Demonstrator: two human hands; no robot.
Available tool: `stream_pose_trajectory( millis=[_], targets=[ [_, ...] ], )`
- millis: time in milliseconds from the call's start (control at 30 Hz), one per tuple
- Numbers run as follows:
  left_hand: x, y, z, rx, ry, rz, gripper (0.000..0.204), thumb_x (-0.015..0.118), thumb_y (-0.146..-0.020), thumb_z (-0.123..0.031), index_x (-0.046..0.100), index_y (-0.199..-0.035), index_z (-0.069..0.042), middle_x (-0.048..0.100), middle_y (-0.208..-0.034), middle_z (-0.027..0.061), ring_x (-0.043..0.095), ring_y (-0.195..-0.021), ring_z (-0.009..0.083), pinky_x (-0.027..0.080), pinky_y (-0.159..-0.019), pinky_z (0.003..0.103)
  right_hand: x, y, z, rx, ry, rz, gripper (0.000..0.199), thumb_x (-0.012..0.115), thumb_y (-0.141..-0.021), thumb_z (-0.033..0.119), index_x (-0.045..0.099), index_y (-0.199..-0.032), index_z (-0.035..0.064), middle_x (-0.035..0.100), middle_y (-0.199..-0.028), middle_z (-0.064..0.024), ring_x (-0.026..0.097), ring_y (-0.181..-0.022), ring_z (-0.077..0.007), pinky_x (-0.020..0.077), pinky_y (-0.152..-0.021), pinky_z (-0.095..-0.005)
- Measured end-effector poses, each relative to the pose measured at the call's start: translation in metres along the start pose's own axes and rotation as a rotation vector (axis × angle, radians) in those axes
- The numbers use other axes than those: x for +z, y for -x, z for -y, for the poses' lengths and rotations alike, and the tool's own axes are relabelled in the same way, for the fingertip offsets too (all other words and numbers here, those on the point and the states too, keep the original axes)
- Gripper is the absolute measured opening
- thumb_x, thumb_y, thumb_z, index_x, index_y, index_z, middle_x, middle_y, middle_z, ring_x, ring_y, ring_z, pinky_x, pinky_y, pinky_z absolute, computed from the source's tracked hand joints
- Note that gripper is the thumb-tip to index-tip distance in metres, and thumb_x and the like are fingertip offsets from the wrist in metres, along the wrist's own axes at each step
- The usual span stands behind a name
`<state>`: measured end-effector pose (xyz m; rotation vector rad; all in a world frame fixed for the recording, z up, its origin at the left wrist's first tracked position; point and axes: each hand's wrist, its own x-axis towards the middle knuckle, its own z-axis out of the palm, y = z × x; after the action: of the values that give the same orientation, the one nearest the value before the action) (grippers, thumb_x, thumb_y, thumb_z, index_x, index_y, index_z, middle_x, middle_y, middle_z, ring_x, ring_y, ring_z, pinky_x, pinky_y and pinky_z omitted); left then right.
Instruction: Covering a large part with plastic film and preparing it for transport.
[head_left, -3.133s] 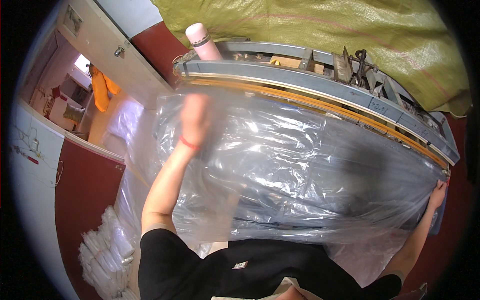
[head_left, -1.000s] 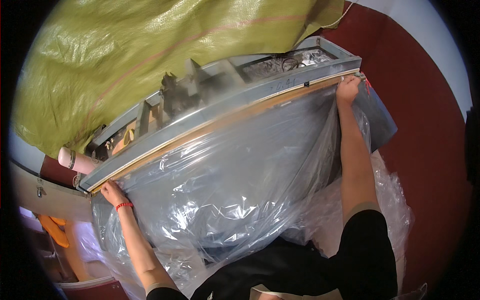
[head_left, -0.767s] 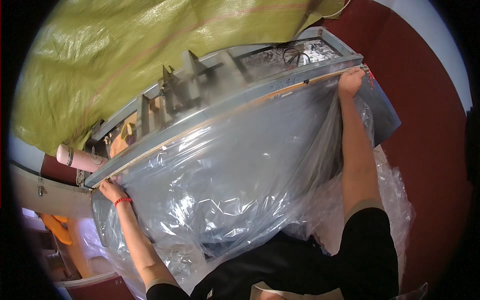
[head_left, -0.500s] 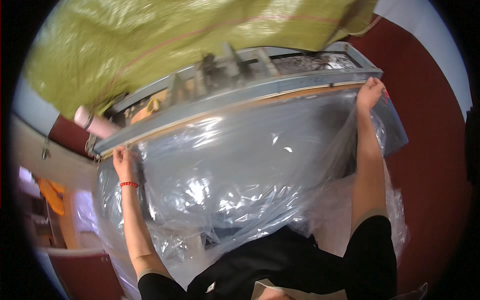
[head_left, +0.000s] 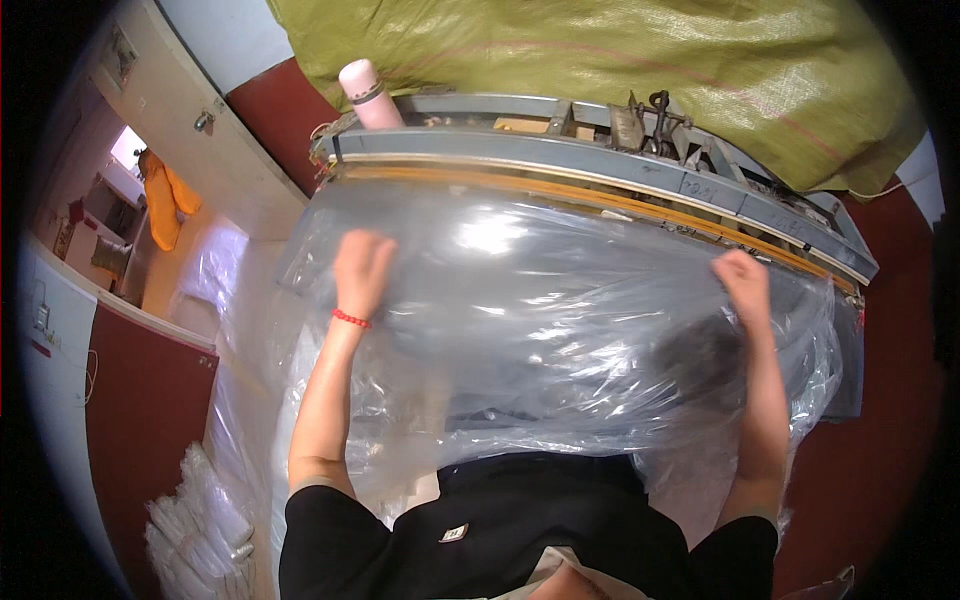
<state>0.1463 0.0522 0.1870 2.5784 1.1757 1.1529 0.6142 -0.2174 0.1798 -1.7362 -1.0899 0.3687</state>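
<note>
Although the fingers of the left hand (head_left: 362, 275) and the right hand (head_left: 745, 285) were curled, whether they pinched the clear, crinkled plastic film (head_left: 560, 280) could not be told. Glossy, it spread beneath and between both, alongside a long blue-grey metal beam (head_left: 500, 152) with thin orange-yellow strips (head_left: 560, 188).

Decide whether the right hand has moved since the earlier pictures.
Yes: the right hand has moved left, away from the right end of the metal frame.
</note>
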Motion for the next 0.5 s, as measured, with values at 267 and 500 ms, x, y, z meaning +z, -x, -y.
stream_pose_trajectory(
  millis=[267,500],
  targets=[
    [0.003,0.059,-0.083,0.201,0.098,0.537,0.052,0.061,-0.075,-0.027,0.044,-0.118,-0.003,0.039,-0.126,0.0168,0.032,-0.12,0.0348,0.026,-0.097,0.042,-0.206,0.111,-0.117,0.174,0.715,-0.507,0.022,0.06,-0.079,0.021,0.055,-0.073,-0.0005,0.053,-0.062,-0.0042,0.043,-0.059,-0.0099,0.0385,-0.058,-0.0251],
    [0.04,0.012,-0.006,0.18,-0.244,0.539,0.053,0.049,-0.081,-0.039,0.037,-0.127,-0.015,0.031,-0.134,0.01,0.023,-0.125,0.0333,0.022,-0.095,0.052,-0.224,0.123,-0.134,0.16,0.737,-0.569,0.028,0.057,-0.081,0.026,0.051,-0.072,0.0003,0.048,-0.06,-0.0046,0.039,-0.058,-0.0117,0.0379,-0.057,-0.0258]
  ],
)
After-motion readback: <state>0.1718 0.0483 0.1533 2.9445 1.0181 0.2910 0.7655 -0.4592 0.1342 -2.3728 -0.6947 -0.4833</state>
